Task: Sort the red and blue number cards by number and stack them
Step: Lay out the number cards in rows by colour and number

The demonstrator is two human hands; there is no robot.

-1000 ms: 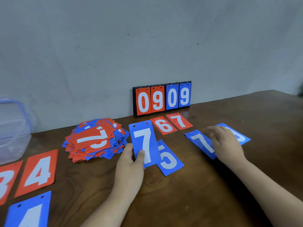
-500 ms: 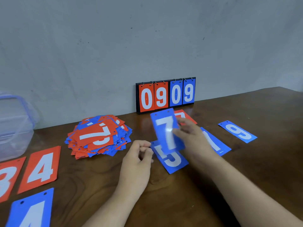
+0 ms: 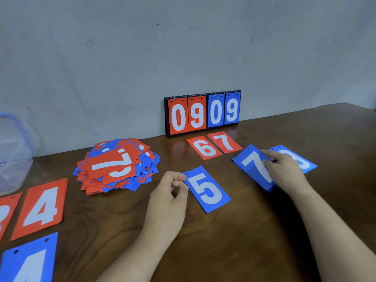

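Clear plastic box (image 3: 15, 159), contents indiscernible; right hand (image 3: 285, 173) holds blue 7 stack (image 3: 249, 162).

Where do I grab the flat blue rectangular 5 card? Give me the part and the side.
The blue rectangular 5 card lies flat on the wooden table, so probably peel up its far-left corner, beside the left hand, coming from the left, then pinch.

clear plastic box (image 3: 14, 155), wooden table (image 3: 244, 241)
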